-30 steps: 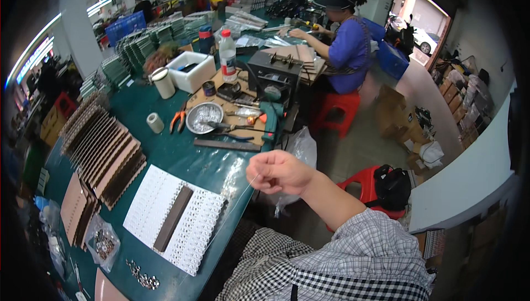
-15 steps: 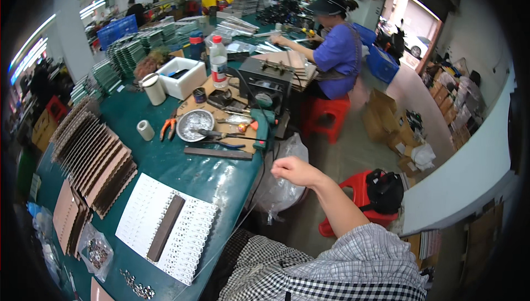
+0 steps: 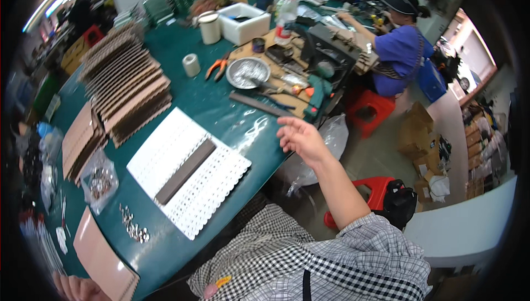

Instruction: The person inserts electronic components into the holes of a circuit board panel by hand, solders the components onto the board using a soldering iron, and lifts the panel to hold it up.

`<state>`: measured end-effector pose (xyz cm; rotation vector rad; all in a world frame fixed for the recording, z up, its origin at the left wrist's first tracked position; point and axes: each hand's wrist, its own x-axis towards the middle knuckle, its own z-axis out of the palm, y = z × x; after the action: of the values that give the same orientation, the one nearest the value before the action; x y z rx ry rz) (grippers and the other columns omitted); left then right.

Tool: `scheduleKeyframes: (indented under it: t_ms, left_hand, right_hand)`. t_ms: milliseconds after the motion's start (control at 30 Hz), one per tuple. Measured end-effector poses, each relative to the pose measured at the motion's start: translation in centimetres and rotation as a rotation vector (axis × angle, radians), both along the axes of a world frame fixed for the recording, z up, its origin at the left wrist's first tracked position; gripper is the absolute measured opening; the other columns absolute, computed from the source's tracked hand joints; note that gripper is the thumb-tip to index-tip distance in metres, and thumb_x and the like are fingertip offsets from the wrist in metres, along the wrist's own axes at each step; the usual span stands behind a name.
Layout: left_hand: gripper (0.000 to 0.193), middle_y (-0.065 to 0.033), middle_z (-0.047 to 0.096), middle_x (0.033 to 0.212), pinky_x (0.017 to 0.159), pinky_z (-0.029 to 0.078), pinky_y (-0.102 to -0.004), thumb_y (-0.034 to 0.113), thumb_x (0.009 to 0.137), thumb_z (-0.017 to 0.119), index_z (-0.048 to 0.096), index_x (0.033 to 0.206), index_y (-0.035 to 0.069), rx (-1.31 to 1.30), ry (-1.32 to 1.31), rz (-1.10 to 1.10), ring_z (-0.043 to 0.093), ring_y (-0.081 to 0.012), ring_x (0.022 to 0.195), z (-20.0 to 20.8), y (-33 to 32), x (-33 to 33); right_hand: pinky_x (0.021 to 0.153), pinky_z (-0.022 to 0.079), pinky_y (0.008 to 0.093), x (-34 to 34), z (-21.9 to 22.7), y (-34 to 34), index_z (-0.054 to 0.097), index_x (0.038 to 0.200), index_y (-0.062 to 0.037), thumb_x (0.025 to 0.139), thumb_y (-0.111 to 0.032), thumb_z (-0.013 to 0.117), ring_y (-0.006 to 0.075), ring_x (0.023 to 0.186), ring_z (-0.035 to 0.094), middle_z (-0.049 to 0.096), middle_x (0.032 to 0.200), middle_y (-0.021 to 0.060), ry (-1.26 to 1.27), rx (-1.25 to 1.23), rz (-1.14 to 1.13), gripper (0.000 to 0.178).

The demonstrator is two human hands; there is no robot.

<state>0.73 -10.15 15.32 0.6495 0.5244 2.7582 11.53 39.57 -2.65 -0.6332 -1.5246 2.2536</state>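
Note:
My right hand (image 3: 302, 140) is held over the table's right edge, its fingers loosely bent and apart, nothing in them. Just beyond its fingertips lies a dark flat bar (image 3: 258, 104). My left hand (image 3: 78, 289) shows partly at the lower left, cut off by the picture's rim; its visible fingers look apart. Beside it is a pinkish-tan panel (image 3: 102, 252) with a scalloped edge. In front of me lie white perforated sheets (image 3: 212, 190) with scalloped edges, a dark bar (image 3: 186, 172) resting across them. Small metal pieces (image 3: 132, 225) are scattered nearby.
Stacked tan scalloped panels (image 3: 135, 94) stand at the left, by a plastic bag of metal parts (image 3: 100, 181). Farther off are a metal bowl (image 3: 248, 73), orange-handled pliers (image 3: 218, 66) and a white foam box (image 3: 243, 23). A co-worker in purple (image 3: 400, 52) sits at right.
The view has swung left and down. My right hand has gone from closed fingers to spread ones, nearer the far dark bar. My left hand has come into view at the lower left.

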Motion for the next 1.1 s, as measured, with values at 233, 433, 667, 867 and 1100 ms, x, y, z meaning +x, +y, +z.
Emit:
scheduleKeyframes:
  t_ms: [233,433,667,867,1100]
  left_hand:
    - [0.019,-0.002,0.04,0.071,0.049,0.035,-0.0206,0.022,0.098,0.058,0.054,0.102,0.004,-0.501,0.11,0.516,0.038,-0.0113,0.058,-0.8,-0.7,1.4]
    - [0.021,-0.0079,0.052,0.073,0.044,0.029,-0.0203,0.019,0.095,0.063,0.058,0.095,-0.001,-0.894,0.251,0.745,0.038,-0.0095,0.051,-3.3,-0.2,1.4]
    - [0.015,-0.0066,0.056,0.073,0.048,0.03,-0.0196,0.01,0.093,0.065,0.06,0.089,-0.004,-1.04,0.202,0.794,0.041,-0.0081,0.056,-4.9,1.9,-0.4]
    - [0.004,-0.0072,0.057,0.082,0.064,0.041,-0.0246,-0.002,0.089,0.062,0.062,0.092,-0.005,-1.341,0.342,0.774,0.05,-0.0129,0.073,-6.1,5.9,-0.9]
    - [0.013,-0.0077,0.059,0.086,0.075,0.043,-0.0304,0.006,0.092,0.06,0.061,0.092,-0.007,-1.425,0.242,0.76,0.051,-0.0156,0.08,-6.8,3.9,-1.5]
  right_hand:
    - [0.065,0.05,0.0302,-7.6,-2.0,1.9,0.047,0.116,-0.0115,0.095,-0.014,0.06,0.015,0.073,0.058,0.061,0.101,0.0065,0.236,-0.418,-0.217,0.025]
    - [0.047,0.048,0.0265,-12.7,-0.2,4.5,0.055,0.129,-0.0053,0.094,-0.025,0.064,0.013,0.057,0.058,0.067,0.092,0.0095,-0.023,0.08,-0.295,0.041]
    - [0.05,0.051,0.0248,-14.0,4.2,5.9,0.069,0.105,-0.0004,0.086,-0.026,0.07,0.0133,0.058,0.066,0.071,0.079,0.0077,-0.295,0.81,-0.244,0.032]
    - [0.052,0.052,0.0284,-11.5,3.9,6.9,0.07,0.092,-0.0001,0.078,-0.014,0.077,0.0127,0.057,0.066,0.07,0.075,0.0094,-0.179,0.591,-0.345,0.021]
    - [0.056,0.05,0.0275,-1.8,9.7,8.4,0.065,0.081,-0.0031,0.078,-0.015,0.082,0.0095,0.06,0.061,0.067,0.069,0.0059,0.277,1.068,-1.155,0.022]
